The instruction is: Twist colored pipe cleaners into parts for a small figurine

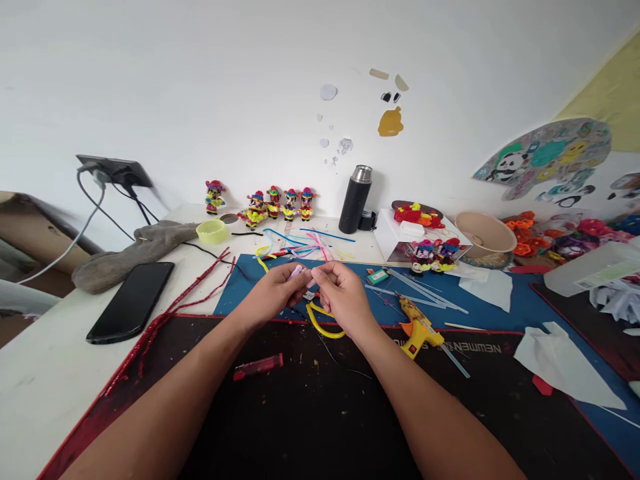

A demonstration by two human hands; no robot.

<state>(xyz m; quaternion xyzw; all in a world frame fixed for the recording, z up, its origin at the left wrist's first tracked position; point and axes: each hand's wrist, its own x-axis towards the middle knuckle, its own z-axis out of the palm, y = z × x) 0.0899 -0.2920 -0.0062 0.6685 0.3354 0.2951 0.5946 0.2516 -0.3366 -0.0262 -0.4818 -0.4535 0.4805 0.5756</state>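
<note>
My left hand (283, 288) and my right hand (343, 290) meet over the blue mat, fingertips together. A small pale lilac piece (297, 272) shows between the left thumb and fingers; it looks soft, but its kind is unclear. Against it, the right thumb and forefinger are pinched, and whatever is between them is hidden. Just beneath the right hand curves a yellow pipe cleaner (325, 331). Beyond the fingers lies a loose pile of coloured pipe cleaners (313, 245). A yellow glue gun (419, 333) rests right of my right hand, with clear glue sticks (425, 290) behind it.
Several small pipe-cleaner figures (273, 202) stand along the wall. A black thermos (356, 200) is at the back. On the left lie a phone (131, 301), driftwood (130, 257) and red glittery stems (165, 317). A red cutter (259, 367) lies in front; a bowl (485, 230) sits right.
</note>
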